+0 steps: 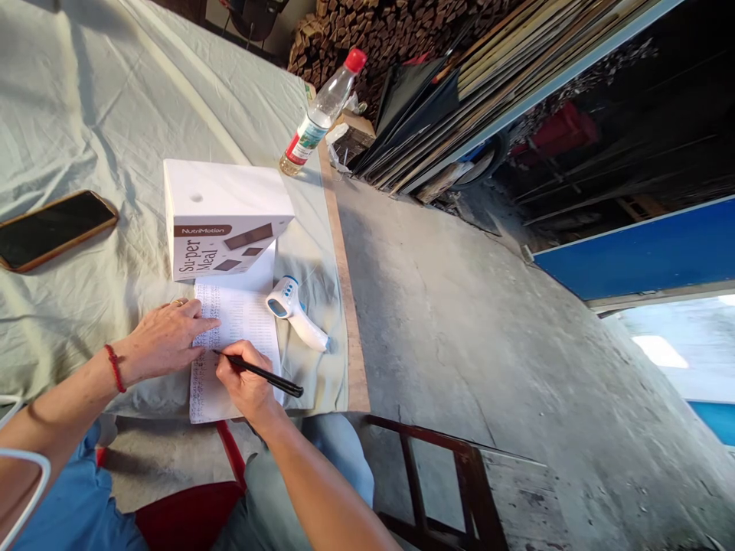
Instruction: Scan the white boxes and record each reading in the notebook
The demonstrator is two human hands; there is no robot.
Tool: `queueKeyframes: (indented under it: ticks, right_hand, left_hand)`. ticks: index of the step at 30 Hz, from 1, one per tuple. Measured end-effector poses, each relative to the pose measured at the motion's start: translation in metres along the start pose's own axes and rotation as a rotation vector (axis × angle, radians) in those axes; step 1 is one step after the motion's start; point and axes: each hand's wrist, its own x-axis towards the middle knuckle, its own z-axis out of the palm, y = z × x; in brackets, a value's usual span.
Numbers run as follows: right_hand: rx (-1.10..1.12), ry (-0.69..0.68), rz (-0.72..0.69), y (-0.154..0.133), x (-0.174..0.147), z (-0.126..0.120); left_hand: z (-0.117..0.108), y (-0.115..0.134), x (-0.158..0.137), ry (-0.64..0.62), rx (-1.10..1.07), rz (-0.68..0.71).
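A big pale cloth (86,115) covers the table and fills the upper left of the frame. A white box (221,218) stands on it near the middle. Just below the box lies a sheet of paper (244,321) full of small print. The left hand (164,337) lies open and flat on the paper's left edge. The right hand (246,383) is closed around a black pen (261,373), with its tip on the paper. A white thermometer gun (295,310) lies at the paper's right edge. A dark phone (51,228) lies at far left, and a clear bottle (321,111) stands at the top.
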Motion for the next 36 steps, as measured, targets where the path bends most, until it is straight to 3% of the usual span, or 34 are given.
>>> queueKeyframes:
  ticks: [16,28,36]
  right_hand:
    - [-0.015,-0.023,0.003,-0.0009,0.0006,-0.0009]
    - [-0.012,-0.027,-0.017,-0.0017,0.0011,-0.0024]
    - [-0.002,-0.002,0.026,-0.0004,0.0,0.0]
  left_hand:
    - [0.0079,-0.0064,-0.0003,0.12,-0.014,0.072]
    - [0.0039,-0.0034,-0.0004,0.044,-0.003,0.03]
    - [0.0053,-0.0042,0.0003,0.064,-0.008,0.041]
